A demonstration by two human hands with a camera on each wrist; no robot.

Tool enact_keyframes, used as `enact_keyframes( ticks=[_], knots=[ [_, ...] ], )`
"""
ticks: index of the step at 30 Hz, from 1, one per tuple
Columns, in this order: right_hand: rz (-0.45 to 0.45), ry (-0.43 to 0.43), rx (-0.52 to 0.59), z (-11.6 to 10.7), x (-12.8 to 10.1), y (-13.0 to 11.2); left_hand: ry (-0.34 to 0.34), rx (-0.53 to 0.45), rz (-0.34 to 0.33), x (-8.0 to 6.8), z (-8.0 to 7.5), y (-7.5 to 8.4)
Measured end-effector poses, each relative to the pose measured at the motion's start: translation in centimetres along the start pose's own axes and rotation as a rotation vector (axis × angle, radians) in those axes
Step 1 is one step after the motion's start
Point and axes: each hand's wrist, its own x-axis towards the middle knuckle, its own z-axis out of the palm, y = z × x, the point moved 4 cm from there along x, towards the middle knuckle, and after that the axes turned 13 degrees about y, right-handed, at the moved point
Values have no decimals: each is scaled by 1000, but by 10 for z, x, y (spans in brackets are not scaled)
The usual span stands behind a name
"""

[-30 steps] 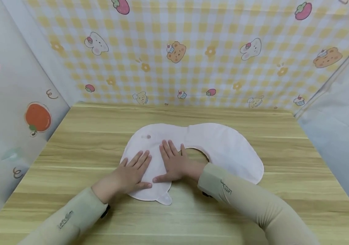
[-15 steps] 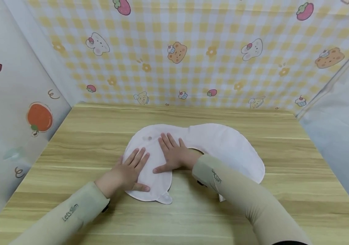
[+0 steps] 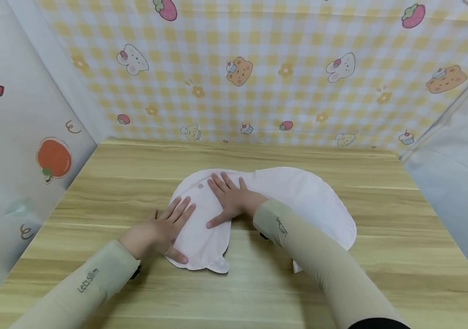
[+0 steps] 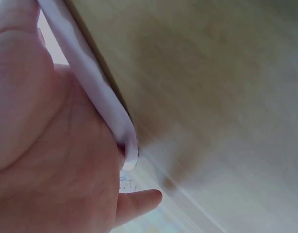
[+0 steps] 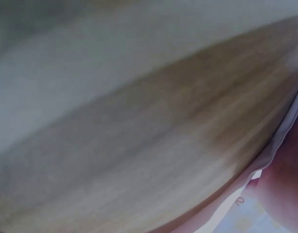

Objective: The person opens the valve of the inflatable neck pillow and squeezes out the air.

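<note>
Pink cloth bib (image 3: 299,196) flat on wooden worktop (image 3: 381,256), left hand (image 3: 155,230) and right hand (image 3: 231,201) pressing its left lobe, fingers straight, spread.

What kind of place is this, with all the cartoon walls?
Probably a small staged tabletop booth: a wooden table closed in by a yellow checked cartoon backdrop, where both hands press a white bib flat.

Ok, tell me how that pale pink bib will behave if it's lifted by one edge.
The bib would probably droop and fold: it lies thin and flat under the left hand and right hand. It looks light, and may slide easily on the smooth wooden table.
</note>
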Motion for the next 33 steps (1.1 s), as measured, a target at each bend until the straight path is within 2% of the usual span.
enact_keyframes(
  ticks=[7,11,17,22,24,26,30,33],
  knots=[
    [-8,40,5,1,4,3,13,12,-12,-1,-3,-12],
    [0,35,-8,2,4,5,53,-22,-36,2,-5,-21],
    [16,32,-9,0,1,6,159,-35,-27,18,-8,-30],
    [-1,35,-9,-2,-1,3,270,-26,43,35,-16,-18],
    [-6,42,-15,-2,-1,2,269,-13,65,42,-19,-12],
    [-9,47,-17,-3,-1,1,235,-8,70,48,-21,-8],
    [4,27,-10,-5,-5,2,160,-13,52,56,-24,-5],
    [32,-3,-2,-8,-16,6,142,-21,46,59,-26,-4]
  ],
)
